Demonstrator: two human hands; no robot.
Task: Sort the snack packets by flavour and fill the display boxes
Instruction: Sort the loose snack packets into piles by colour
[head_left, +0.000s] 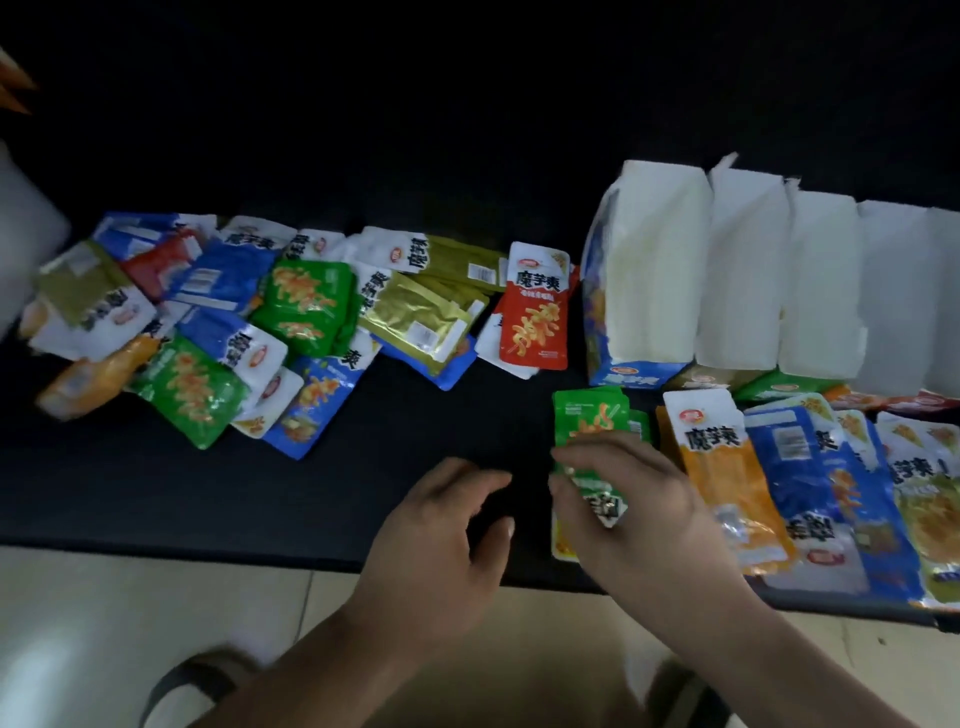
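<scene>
Now | table: black, carries all | boxes: row at right, behind your sorted stacks, handy for filling | pile: mixed, left, unsorted | green packets: near edge, your right hand pinches them, likely gathering one flavour | left hand: loosely curled, empty.

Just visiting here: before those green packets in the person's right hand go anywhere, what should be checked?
1. Right hand grips the green packets: ok.
2. Left hand free, holding nothing: ok.
3. Display boxes standing in a row: ok.
4. Room inside the green-fronted box: cannot tell.
5. Mixed pile fully sorted: not ok.
</scene>
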